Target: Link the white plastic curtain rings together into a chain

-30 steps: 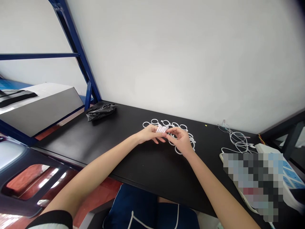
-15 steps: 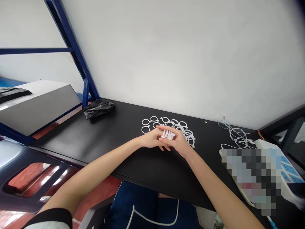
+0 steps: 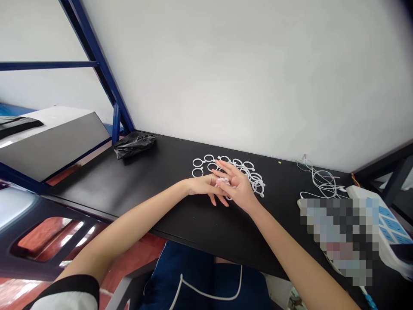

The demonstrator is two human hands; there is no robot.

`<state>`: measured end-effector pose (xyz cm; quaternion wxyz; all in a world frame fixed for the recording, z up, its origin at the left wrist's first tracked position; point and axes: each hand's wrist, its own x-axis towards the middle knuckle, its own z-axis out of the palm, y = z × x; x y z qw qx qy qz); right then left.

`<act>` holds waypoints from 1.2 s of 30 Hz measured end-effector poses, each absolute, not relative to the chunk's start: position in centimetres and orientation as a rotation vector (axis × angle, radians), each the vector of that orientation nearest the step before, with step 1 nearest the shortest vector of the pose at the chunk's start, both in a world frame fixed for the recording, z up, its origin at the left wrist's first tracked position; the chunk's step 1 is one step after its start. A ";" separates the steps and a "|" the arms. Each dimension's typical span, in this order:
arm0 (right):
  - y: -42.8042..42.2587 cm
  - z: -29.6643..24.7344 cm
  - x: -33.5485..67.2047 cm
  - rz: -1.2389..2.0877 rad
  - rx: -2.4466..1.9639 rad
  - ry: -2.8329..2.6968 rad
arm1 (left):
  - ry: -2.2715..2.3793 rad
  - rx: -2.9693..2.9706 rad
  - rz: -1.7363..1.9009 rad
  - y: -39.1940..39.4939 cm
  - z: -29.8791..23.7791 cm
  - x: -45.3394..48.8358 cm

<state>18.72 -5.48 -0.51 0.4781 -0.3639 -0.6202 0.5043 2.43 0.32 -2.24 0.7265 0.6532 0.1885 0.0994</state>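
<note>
My two hands meet above the black table (image 3: 135,185). My left hand (image 3: 201,187) pinches a small stack of white plastic rings (image 3: 223,181) at its fingertips, and most of the stack is hidden. My right hand (image 3: 240,189) rests against it with fingers stretched out and spread, pointing up and to the left. Several loose white rings (image 3: 248,172) lie on the table just beyond both hands, some in a row and some piled.
A crumpled black plastic bag (image 3: 134,144) lies at the table's far left. White cables (image 3: 322,183) are tangled at the right by a white and blue power strip (image 3: 387,219). A blue metal frame (image 3: 97,64) rises at the left. The wall runs close behind the table.
The stack of rings went from my left fingertips toward my right palm. My right hand's fingers have opened and spread. Both hands shifted slightly nearer to me.
</note>
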 end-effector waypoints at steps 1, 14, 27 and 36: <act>-5.5 -0.6 18.6 1.220 -0.887 -1.511 | 0.417 1.419 0.222 0.2 -2.3 2.5; -5.0 -0.6 19.0 1.349 -0.951 -1.431 | 0.380 1.356 0.123 -0.3 -2.0 2.8; -4.6 -0.1 20.4 1.544 -1.135 -1.720 | 0.254 1.349 0.126 -0.1 -2.1 2.7; -4.5 -0.2 20.5 1.715 -1.019 -1.767 | 0.165 1.244 0.006 0.6 -2.7 2.6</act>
